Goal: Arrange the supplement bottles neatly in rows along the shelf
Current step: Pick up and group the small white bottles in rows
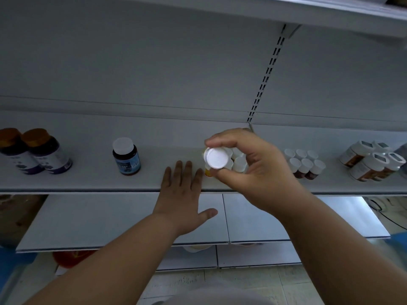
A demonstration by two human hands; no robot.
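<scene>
Right-hand grip (248, 164) pinching a white-capped bottle (216, 158) by its cap between thumb and fingers, just above the shelf (92, 179). Left hand (181, 194) lying flat, fingers straight, just beside it at the shelf edge. A cluster of white-capped bottles (305, 162) standing near, to the grip's right.

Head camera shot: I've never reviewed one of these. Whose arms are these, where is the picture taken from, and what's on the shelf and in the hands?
The camera sits on a person's head, looking down at their own bare arms. The right hand pinches a white-capped bottle by its cap, above a cluster of similar bottles. The left hand lies flat and open on the shelf. Also standing there: two gold-capped bottles, a single dark bottle, a block of small white-capped bottles, and larger jars far right.
</scene>
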